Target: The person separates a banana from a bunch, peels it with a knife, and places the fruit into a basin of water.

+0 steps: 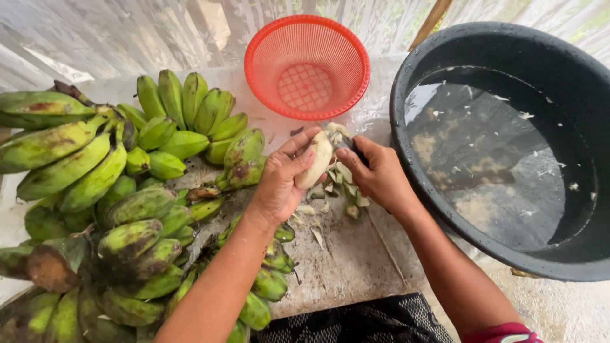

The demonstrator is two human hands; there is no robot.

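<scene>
Both hands make a closed grip above the surface (356,267): the left hand (279,184) wraps around a peeled banana (316,166), pale cream and smooth, while the right hand (380,174) is shut on a dark knife (353,150) that touches the fruit's upper end. Green peel pieces (346,190) lie just under the hands. On the left, green bananas (127,190) are piled. Farther right, a black basin (508,152) holds water with floating scraps. Behind, an orange basket (307,67) leans tilted, with nothing inside.
</scene>
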